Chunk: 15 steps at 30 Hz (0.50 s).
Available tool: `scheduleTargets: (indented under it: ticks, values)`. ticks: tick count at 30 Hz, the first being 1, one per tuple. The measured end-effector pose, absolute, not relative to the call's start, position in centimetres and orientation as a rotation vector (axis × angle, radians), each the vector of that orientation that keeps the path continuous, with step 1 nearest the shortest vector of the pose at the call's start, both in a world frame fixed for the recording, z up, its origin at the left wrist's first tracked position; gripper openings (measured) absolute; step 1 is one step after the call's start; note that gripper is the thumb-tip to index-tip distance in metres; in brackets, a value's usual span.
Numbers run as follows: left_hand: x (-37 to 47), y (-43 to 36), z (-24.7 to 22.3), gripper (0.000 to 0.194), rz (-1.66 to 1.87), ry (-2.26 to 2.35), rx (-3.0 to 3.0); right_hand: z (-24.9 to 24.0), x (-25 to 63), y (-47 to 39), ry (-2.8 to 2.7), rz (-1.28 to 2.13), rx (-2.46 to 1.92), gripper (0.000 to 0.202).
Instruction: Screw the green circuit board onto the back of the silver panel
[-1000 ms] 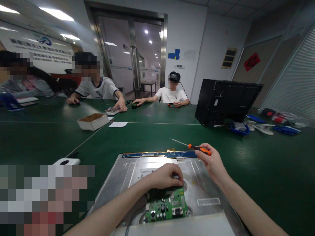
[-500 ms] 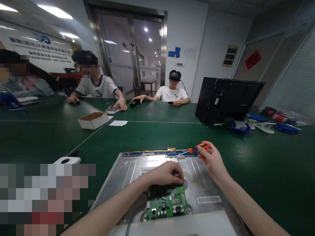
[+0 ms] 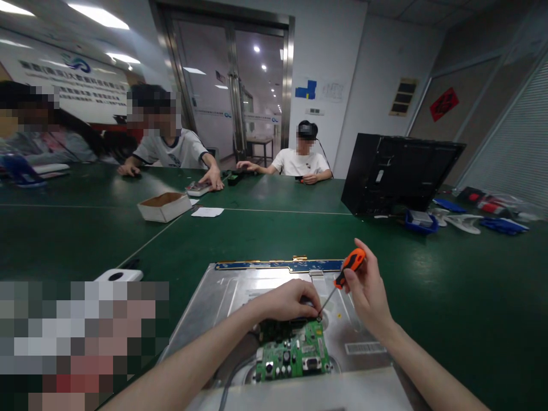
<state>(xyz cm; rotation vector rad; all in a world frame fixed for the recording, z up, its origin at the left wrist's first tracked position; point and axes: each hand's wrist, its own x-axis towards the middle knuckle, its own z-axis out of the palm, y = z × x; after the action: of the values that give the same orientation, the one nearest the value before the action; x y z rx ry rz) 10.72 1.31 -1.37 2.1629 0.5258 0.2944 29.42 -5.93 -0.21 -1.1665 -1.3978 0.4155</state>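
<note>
A green circuit board [image 3: 291,354] lies on a silvery metal panel [image 3: 363,365], which has a blue strip board [image 3: 265,266] along its far edge. My left hand [image 3: 295,299] rests at the board's far edge, fingers curled in a pinch; what they hold, if anything, is too small to tell. In my right hand [image 3: 366,285] is an orange and black screwdriver [image 3: 354,260], slanted down to the left. Its tip meets the board's far right corner, beside my left fingertips.
A white open box [image 3: 165,208] and white paper [image 3: 208,212] lie beyond the panel. At the right stand a black monitor [image 3: 398,174] and a blue tray [image 3: 421,222]. Several people sit across the green table [image 3: 274,231]; one touches a small device.
My right hand has tilted the screwdriver more steeply, and its tip has come down from near the blue strip to the green board's corner. My left hand has hardly moved.
</note>
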Motion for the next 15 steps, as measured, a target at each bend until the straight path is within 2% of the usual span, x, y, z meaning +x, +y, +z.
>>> scheduleTargets:
  ticks: [6,15]
  values:
    - [10.69,1.3,-1.11,0.014,0.308,0.511,2.16,-0.42,28.93,-6.71,-1.633,0.072,-1.138,0.048]
    - [10.66,1.33,-1.01,0.016,0.304,0.504,2.155,-0.27,28.96,-6.7,-1.754,-0.029,-1.092,0.05]
